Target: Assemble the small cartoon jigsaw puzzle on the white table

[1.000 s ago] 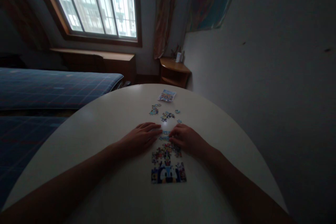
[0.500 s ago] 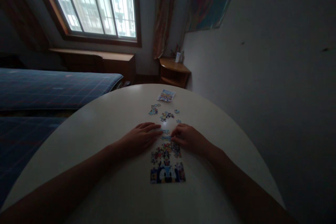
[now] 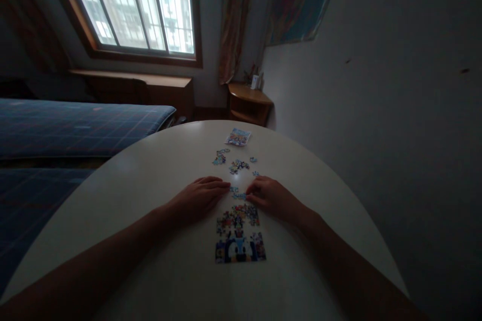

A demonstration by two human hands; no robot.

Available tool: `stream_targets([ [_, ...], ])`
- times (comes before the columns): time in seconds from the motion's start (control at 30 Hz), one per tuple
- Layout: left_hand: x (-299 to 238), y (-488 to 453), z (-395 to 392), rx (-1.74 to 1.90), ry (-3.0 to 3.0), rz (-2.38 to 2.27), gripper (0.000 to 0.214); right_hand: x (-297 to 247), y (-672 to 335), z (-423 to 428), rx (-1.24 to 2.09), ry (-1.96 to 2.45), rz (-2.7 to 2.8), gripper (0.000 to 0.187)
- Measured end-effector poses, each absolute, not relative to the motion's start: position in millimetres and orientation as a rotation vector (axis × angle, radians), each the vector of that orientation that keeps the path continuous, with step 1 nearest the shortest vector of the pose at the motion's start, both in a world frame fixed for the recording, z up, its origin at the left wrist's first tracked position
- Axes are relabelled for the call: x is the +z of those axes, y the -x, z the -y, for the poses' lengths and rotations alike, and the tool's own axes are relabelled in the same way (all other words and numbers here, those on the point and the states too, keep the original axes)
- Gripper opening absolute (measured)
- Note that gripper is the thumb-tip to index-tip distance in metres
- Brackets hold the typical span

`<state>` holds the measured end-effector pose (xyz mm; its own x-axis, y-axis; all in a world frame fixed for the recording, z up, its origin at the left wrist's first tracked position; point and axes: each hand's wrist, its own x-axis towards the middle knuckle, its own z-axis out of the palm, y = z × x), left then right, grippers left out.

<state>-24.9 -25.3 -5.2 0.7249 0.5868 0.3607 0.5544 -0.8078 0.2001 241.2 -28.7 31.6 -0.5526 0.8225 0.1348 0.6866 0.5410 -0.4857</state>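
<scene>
My left hand [image 3: 201,197] lies on the table with its fingers stretched out and close together. Its fingertips reach the left end of a small light-blue puzzle piece [image 3: 234,189]. Just nearer to me is a short strip of light-blue puzzle pieces [image 3: 238,195]. My right hand [image 3: 269,195] has curled fingers, with thumb and forefinger pinched at the right end of that strip. Below both hands lies a partly joined jigsaw puzzle [image 3: 241,250], with a blue cartoon dog's face along its near edge and a ragged upper edge.
Loose puzzle pieces [image 3: 239,166] lie in a cluster beyond my hands, with another group of pieces [image 3: 219,158] to its left. Farther back is a printed picture card [image 3: 238,137]. The round white table [image 3: 150,175] stands between a bed [image 3: 83,128] and a wall.
My left fingertips have drawn back slightly to the left, showing more of the light-blue pieces. My right hand has barely shifted, and its pinch stays at the strip.
</scene>
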Motion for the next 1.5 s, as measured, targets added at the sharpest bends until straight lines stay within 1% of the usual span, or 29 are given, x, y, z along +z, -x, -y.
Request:
stream_targets([
  [0.33,-8,24,25,0.592,-2.832,-0.915,0.035,29,-239,29,0.506,1.232,2.427,0.004],
  [0.7,-2,24,24,0.675,-2.657,-0.943,0.031,28,-237,30,0.489,1.21,2.443,0.006],
  [0.83,-2,23,24,0.716,-2.612,-0.975,0.032,25,-236,31,0.469,1.22,2.421,0.01],
  [0.97,-3,24,24,0.666,-2.712,-0.877,0.038,21,-234,30,0.469,1.185,2.411,0.016],
  [1.07,-3,23,25,0.563,-2.773,-0.863,0.045,20,-232,31,0.477,1.14,2.425,0.016],
  [1.13,-2,23,26,0.528,-2.78,-0.872,0.046,20,-231,32,0.472,1.122,2.433,0.015],
  [1.3,-3,21,24,0.602,-2.758,-0.853,0.039,20,-230,32,0.474,1.106,2.438,0.018],
  [1.5,-4,19,24,0.688,-2.665,-0.984,0.03,19,-227,31,0.485,1.152,2.398,0.016],
])
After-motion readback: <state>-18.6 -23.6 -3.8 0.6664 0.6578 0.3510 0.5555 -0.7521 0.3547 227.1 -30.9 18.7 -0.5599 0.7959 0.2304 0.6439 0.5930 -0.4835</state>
